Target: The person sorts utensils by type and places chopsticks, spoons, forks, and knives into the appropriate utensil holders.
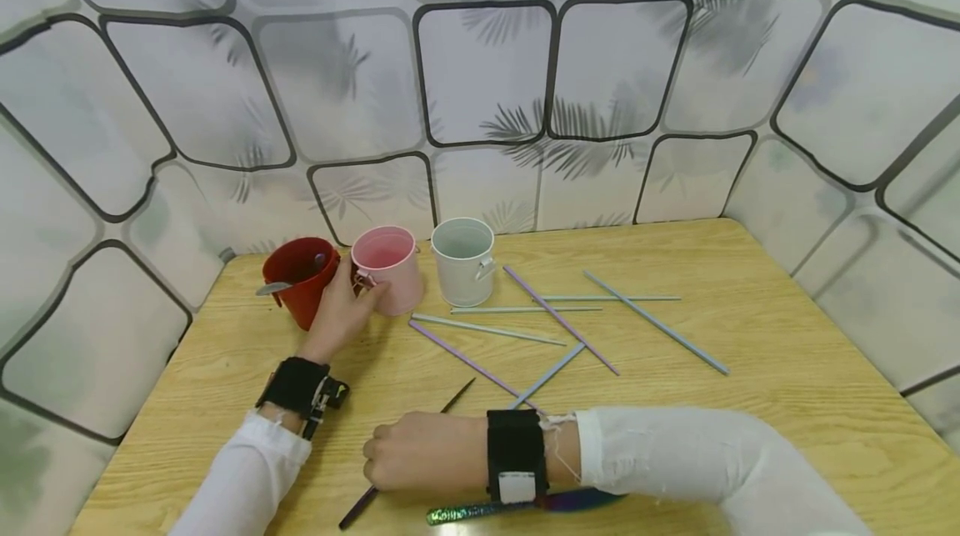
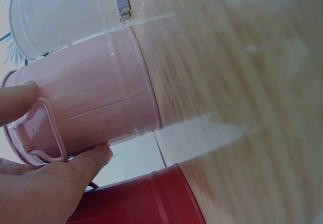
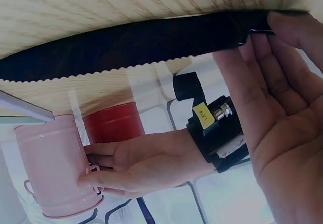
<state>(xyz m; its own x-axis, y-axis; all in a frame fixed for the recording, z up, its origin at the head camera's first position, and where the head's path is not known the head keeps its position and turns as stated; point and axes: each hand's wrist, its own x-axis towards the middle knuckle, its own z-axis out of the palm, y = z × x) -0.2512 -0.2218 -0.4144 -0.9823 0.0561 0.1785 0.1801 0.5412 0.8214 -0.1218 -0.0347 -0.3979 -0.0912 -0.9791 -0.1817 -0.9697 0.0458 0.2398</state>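
Note:
My left hand (image 1: 347, 308) reaches to a pink metal bucket (image 1: 390, 271) at the back left of the wooden table (image 1: 787, 336). In the left wrist view my thumb (image 2: 81, 166) and a finger pinch the small side handle (image 2: 48, 128) of the pink bucket (image 2: 96, 95). The right wrist view shows the same grip on the pink bucket (image 3: 55, 168). My right hand (image 1: 412, 453) lies near the front edge, fingers curled round a thin dark stick (image 1: 457, 396). That dark stick (image 3: 126, 45) has a scalloped edge, and my fingertips (image 3: 287, 24) hold its end.
A red bucket (image 1: 300, 282) with a spoon-like handle sticking out stands left of the pink one, a white bucket (image 1: 465, 265) to its right. Several pale blue and purple straws (image 1: 558, 319) lie scattered mid-table. A glittery green strip (image 1: 468, 513) lies under my right wrist. Patterned walls surround the table.

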